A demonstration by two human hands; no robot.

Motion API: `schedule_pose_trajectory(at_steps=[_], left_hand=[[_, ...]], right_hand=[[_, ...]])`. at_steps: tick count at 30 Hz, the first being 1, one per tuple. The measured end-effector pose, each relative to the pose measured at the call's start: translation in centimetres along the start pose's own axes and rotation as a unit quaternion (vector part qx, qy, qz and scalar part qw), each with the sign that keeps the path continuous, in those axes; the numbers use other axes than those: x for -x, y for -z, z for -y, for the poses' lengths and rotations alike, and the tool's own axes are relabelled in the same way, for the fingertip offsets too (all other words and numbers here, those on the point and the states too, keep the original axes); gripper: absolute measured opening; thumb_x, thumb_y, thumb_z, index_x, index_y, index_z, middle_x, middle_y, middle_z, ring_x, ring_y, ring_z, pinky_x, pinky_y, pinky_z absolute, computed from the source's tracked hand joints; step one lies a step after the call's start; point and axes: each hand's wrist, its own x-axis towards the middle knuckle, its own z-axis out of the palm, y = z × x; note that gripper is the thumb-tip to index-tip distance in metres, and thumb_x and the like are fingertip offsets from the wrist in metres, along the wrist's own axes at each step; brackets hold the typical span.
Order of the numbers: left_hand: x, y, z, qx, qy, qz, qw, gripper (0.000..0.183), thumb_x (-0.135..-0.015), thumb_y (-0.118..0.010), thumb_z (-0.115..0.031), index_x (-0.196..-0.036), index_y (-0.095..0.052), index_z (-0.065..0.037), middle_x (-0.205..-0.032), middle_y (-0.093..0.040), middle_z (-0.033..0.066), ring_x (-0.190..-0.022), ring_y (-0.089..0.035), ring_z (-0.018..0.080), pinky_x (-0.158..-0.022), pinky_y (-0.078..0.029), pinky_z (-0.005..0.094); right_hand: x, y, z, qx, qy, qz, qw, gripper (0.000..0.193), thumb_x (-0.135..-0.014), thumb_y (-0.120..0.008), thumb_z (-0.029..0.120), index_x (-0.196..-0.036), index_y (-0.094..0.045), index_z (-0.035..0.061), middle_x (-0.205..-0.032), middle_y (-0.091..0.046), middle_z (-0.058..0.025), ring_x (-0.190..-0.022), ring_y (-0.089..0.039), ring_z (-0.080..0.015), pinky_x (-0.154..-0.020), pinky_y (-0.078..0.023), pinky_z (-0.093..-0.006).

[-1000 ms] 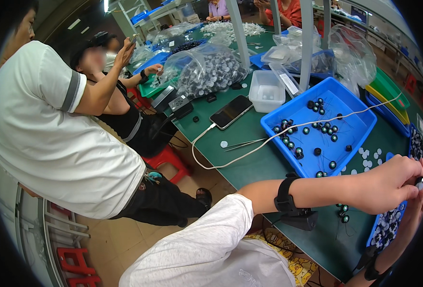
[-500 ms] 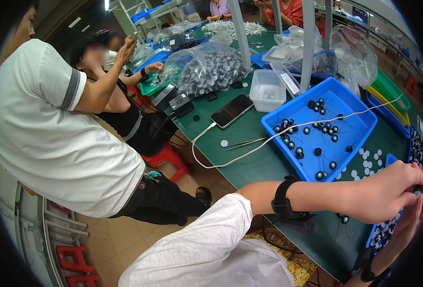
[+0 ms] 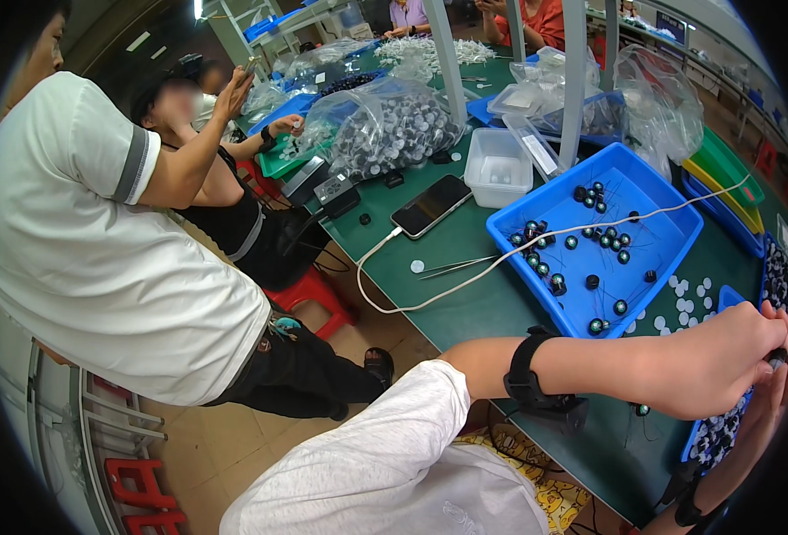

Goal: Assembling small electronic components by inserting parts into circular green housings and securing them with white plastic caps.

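Green desk (image 3: pixel 488 308) runs diag. thru a workshop w/ tiled floor (image 3: pixel 225 437); red stools (image 3: pixel 309 308) on floor at L, grey posts (image 3: pixel 570 89) rising at the far side. Standing co-worker in white tee (image 3: pixel 118 241) at L, seated one in black (image 3: pixel 225 227) just behind. Blue tray (image 3: pixel 577 308) on desk holds scattered blk pcs w/ thin wires; white cable (image 3: pixel 395 311) runs from phone (image 3: pixel 431 207) right across it, so it's in the way. Tweezers (image 3: pixel 461 267) near phone, clear box (image 3: pixel 498 165) btwn phone & tray, big clear bag (image 3: pixel 394 129) of blk/white pcs farther back. White discs (image 3: pixel 684 305) lie R of tray. L hand (image 3: pixel 724 370) pinches small blk part (image 3: pixel 777 357) at far R edge of view, near blue bin (image 3: pixel 722 428) of blk/white bits; R hand (image 3: pixel 777 401) is up against it, mostly hidden, so can't tell its grip. L forearm (image 3: pixel 599 370) blocks some of desk below tray.
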Motion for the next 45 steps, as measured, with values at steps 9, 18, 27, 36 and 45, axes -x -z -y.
schedule_pose_trajectory(at_steps=[9,18,27,36,45], left_hand=[[-0.2,-0.1,0.0,-0.023,-0.023,0.008,0.999,0.013,-0.077,-0.051,0.002,-0.077,-0.049,0.015,-0.07,-0.052,0.0298,-0.072,-0.054,0.0438,-0.067,-0.043,0.0413],[-0.2,-0.4,0.6,-0.014,-0.044,0.018,0.999,0.014,-0.078,-0.05,0.001,-0.086,-0.05,0.013,-0.083,-0.054,0.0302,-0.083,-0.053,0.0439,-0.069,-0.044,0.044],[-0.4,-0.2,0.1,0.048,0.014,-0.014,0.999,0.018,-0.079,-0.051,-0.002,-0.093,-0.049,0.009,-0.073,-0.054,0.0279,-0.073,-0.054,0.0427,-0.063,-0.042,0.0423],[-0.7,0.0,-0.1,0.074,0.005,-0.013,0.997,0.014,-0.079,-0.054,-0.003,-0.088,-0.053,0.007,-0.075,-0.056,0.0233,-0.067,-0.056,0.036,-0.058,-0.042,0.0382],[-0.9,0.6,-0.6,0.059,0.066,-0.005,0.996,0.015,-0.077,-0.059,-0.005,-0.083,-0.053,0.006,-0.064,-0.056,0.0151,-0.06,-0.056,0.0234,-0.056,-0.043,0.0326]], right_hand=[[0.3,0.1,-0.1,-0.017,0.008,-0.002,1.0,0.044,-0.096,-0.034,0.025,-0.128,-0.037,-0.0046,-0.128,-0.045,-0.0203,-0.121,-0.043,-0.0278,-0.103,-0.032,-0.0369],[0.4,0.5,-1.0,0.038,0.048,-0.02,0.998,0.044,-0.097,-0.031,0.024,-0.13,-0.036,-0.0035,-0.129,-0.045,-0.0211,-0.12,-0.045,-0.028,-0.102,-0.034,-0.0366],[-0.4,-4.0,0.8,0.127,0.041,-0.142,0.981,0.075,-0.091,-0.031,0.056,-0.132,-0.03,-0.0068,-0.124,-0.045,-0.0272,-0.117,-0.046,-0.0284,-0.101,-0.034,-0.038],[0.1,-3.6,-0.5,0.05,0.039,-0.215,0.975,0.075,-0.09,-0.035,0.055,-0.129,-0.034,-0.0092,-0.123,-0.047,-0.0256,-0.116,-0.048,-0.0285,-0.1,-0.036,-0.0384],[-0.1,-3.3,-0.4,0.091,0.039,-0.203,0.974,0.065,-0.093,-0.032,0.052,-0.125,-0.043,-0.0031,-0.125,-0.048,-0.0167,-0.107,-0.055,-0.0219,-0.092,-0.045,-0.0324]])
